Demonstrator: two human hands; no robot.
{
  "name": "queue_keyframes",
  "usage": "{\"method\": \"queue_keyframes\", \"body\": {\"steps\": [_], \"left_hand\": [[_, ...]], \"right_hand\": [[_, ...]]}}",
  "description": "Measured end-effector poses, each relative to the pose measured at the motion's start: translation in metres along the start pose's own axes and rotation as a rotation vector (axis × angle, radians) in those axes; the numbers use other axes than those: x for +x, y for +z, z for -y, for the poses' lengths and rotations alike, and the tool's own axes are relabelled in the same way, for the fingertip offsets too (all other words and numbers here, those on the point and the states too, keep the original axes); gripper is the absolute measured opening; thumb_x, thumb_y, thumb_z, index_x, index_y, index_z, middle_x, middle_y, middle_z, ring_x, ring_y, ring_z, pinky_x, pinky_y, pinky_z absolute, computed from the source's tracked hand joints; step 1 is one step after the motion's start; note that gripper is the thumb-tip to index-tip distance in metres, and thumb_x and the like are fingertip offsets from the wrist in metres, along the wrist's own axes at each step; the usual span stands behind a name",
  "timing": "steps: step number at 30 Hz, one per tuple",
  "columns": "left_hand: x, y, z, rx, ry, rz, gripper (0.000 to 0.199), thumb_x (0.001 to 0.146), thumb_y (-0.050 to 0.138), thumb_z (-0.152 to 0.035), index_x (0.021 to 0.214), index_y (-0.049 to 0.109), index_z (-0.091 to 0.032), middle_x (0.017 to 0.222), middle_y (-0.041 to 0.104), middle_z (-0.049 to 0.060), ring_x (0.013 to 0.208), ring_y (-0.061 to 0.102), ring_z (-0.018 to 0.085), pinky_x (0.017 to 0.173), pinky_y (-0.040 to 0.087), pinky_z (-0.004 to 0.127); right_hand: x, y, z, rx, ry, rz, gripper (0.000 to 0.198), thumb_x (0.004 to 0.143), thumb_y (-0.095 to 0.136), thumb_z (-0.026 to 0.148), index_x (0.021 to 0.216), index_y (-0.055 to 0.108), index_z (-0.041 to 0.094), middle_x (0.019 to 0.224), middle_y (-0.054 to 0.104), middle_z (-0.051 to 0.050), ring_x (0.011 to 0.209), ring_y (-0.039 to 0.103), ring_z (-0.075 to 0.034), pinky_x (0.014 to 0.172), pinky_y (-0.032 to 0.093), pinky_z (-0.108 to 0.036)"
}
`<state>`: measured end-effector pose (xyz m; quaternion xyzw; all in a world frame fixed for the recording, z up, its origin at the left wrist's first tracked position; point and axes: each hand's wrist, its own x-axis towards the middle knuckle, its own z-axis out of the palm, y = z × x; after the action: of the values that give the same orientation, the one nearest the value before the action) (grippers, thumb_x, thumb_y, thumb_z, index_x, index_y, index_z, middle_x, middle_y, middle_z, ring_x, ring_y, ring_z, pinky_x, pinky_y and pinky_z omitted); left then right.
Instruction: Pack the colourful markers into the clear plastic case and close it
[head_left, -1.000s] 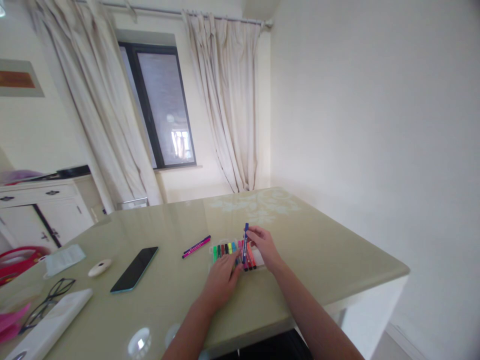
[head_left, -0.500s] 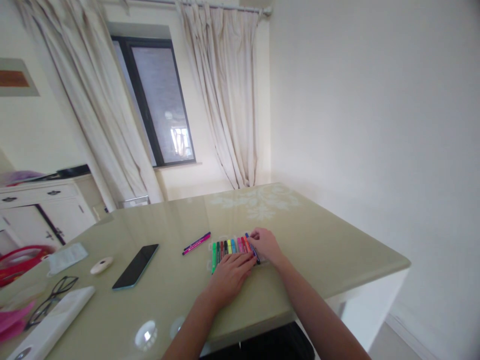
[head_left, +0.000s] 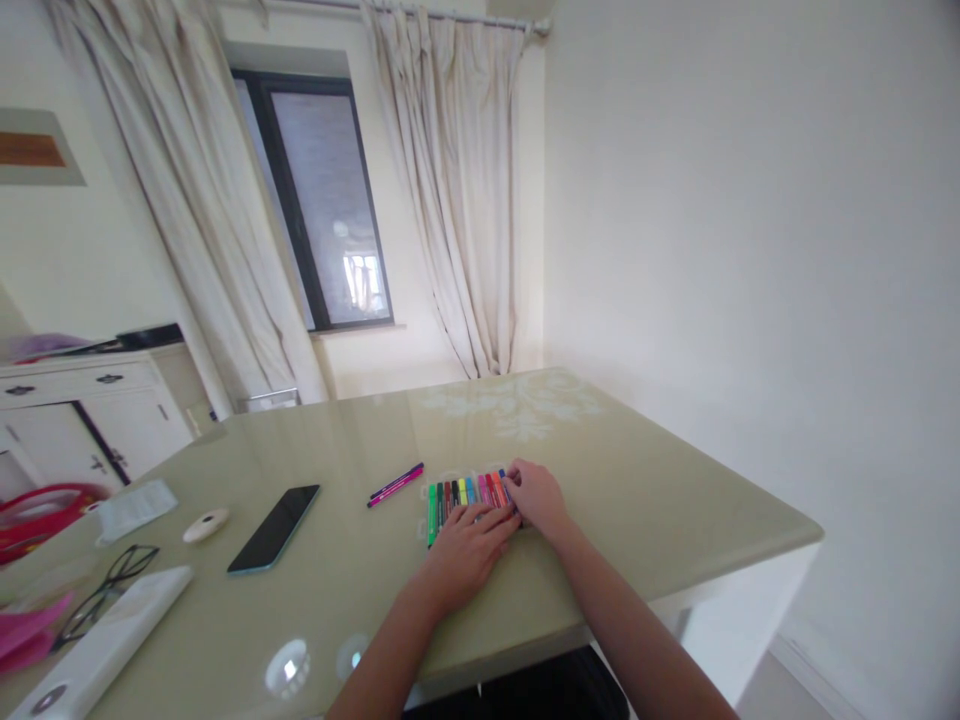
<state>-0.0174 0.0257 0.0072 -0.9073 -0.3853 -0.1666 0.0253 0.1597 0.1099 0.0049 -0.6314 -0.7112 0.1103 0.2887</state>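
Two hands (head_left: 471, 546) (head_left: 537, 497) on one marker set (head_left: 463, 491), two loose markers (head_left: 396, 486)

Two loose pens (head_left: 395, 485), at least ten markers (head_left: 432, 510) in one clear case (head_left: 423, 524)

Over my head feed I count one left hand (head_left: 466, 548) and one right hand (head_left: 538, 498). They cover part of the row, so ten is my minimum and I cannot give a firm total. On the one table (head_left: 637, 480) I also tally one phone (head_left: 274, 530), one white oval object (head_left: 205, 526), one pair of glasses (head_left: 109, 592), one face mask (head_left: 136, 512), one long white object (head_left: 101, 645) and one pink item (head_left: 30, 635). Farther off I get one red object (head_left: 45, 515), one window (head_left: 326, 200), two curtains (head_left: 472, 180) and one cabinet (head_left: 75, 390) showing two drawer pulls (head_left: 110, 378).
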Motion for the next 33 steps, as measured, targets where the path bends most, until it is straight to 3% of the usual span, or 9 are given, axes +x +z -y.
{"method": "queue_keyframes", "body": {"steps": [9, 12, 14, 16, 18, 20, 23, 28, 33], "left_hand": [[0.002, -0.005, -0.002, -0.057, 0.023, -0.041, 0.041, 0.101, 0.045, -0.038, 0.141, 0.054, -0.034, 0.138, 0.063, 0.002, 0.123, 0.055, 0.023, 0.105, 0.04, 0.041], [0.001, -0.004, 0.007, -0.052, -0.017, -0.129, 0.041, 0.102, 0.042, -0.04, 0.139, 0.057, -0.03, 0.138, 0.064, 0.004, 0.123, 0.057, 0.022, 0.106, 0.041, 0.04], [-0.002, -0.004, 0.021, -0.004, -0.173, -0.235, 0.039, 0.103, 0.039, -0.035, 0.134, 0.061, -0.028, 0.136, 0.065, 0.006, 0.123, 0.058, 0.023, 0.107, 0.041, 0.042], [-0.008, -0.004, 0.039, 0.085, -0.468, -0.309, 0.04, 0.101, 0.036, -0.024, 0.128, 0.065, -0.024, 0.134, 0.066, 0.008, 0.123, 0.058, 0.024, 0.106, 0.042, 0.042], [-0.018, -0.006, 0.058, 0.202, -0.77, -0.277, 0.045, 0.095, 0.037, -0.011, 0.131, 0.062, -0.023, 0.139, 0.063, 0.009, 0.127, 0.054, 0.027, 0.105, 0.04, 0.045], [-0.027, -0.007, 0.071, 0.253, -0.928, -0.174, 0.052, 0.09, 0.04, -0.006, 0.134, 0.058, -0.023, 0.138, 0.063, 0.009, 0.127, 0.053, 0.028, 0.103, 0.04, 0.046], [-0.036, -0.009, 0.078, 0.317, -1.008, -0.108, 0.05, 0.09, 0.038, -0.006, 0.133, 0.058, -0.022, 0.136, 0.062, 0.01, 0.122, 0.054, 0.028, 0.097, 0.042, 0.044], [-0.036, -0.01, 0.077, 0.38, -1.085, -0.104, 0.037, 0.096, 0.037, -0.018, 0.119, 0.066, -0.019, 0.121, 0.066, 0.014, 0.114, 0.056, 0.03, 0.087, 0.042, 0.043], [-0.037, -0.013, 0.078, 0.398, -1.128, -0.11, 0.036, 0.099, 0.034, -0.023, 0.11, 0.069, -0.018, 0.119, 0.064, 0.015, 0.114, 0.055, 0.032, 0.084, 0.04, 0.042]], "right_hand": [[0.003, 0.006, -0.009, 0.049, 0.002, 0.014, 0.008, 0.087, 0.063, 0.02, 0.083, 0.07, 0.018, 0.084, 0.072, -0.004, 0.079, 0.062, -0.017, 0.07, 0.039, -0.025], [0.003, 0.005, -0.009, 0.086, 0.016, -0.003, 0.009, 0.088, 0.062, 0.021, 0.082, 0.069, 0.018, 0.084, 0.072, -0.004, 0.078, 0.062, -0.016, 0.071, 0.039, -0.025], [0.003, 0.004, -0.009, 0.11, 0.02, -0.026, 0.011, 0.089, 0.061, 0.021, 0.083, 0.069, 0.018, 0.084, 0.072, -0.005, 0.079, 0.062, -0.017, 0.07, 0.039, -0.025], [0.003, 0.003, -0.009, 0.124, 0.026, -0.034, 0.012, 0.089, 0.06, 0.022, 0.082, 0.069, 0.018, 0.085, 0.073, -0.005, 0.079, 0.062, -0.017, 0.07, 0.039, -0.025], [0.002, 0.003, -0.008, 0.132, 0.023, -0.033, 0.012, 0.089, 0.06, 0.022, 0.082, 0.069, 0.019, 0.085, 0.073, -0.005, 0.08, 0.062, -0.017, 0.07, 0.039, -0.026], [0.002, 0.002, -0.008, 0.143, 0.015, -0.034, 0.013, 0.089, 0.06, 0.023, 0.082, 0.069, 0.019, 0.085, 0.072, -0.005, 0.08, 0.062, -0.018, 0.071, 0.039, -0.026], [0.001, 0.002, -0.007, 0.159, 0.005, -0.05, 0.012, 0.089, 0.06, 0.023, 0.082, 0.07, 0.018, 0.084, 0.072, -0.005, 0.079, 0.062, -0.017, 0.071, 0.039, -0.026], [0.001, 0.002, -0.005, 0.197, -0.026, -0.08, 0.012, 0.088, 0.061, 0.022, 0.08, 0.069, 0.018, 0.081, 0.071, -0.004, 0.074, 0.06, -0.016, 0.069, 0.038, -0.026], [0.0, 0.003, -0.003, 0.241, -0.083, -0.094, 0.011, 0.087, 0.061, 0.021, 0.079, 0.068, 0.018, 0.079, 0.07, -0.003, 0.072, 0.059, -0.016, 0.069, 0.039, -0.026]]}}
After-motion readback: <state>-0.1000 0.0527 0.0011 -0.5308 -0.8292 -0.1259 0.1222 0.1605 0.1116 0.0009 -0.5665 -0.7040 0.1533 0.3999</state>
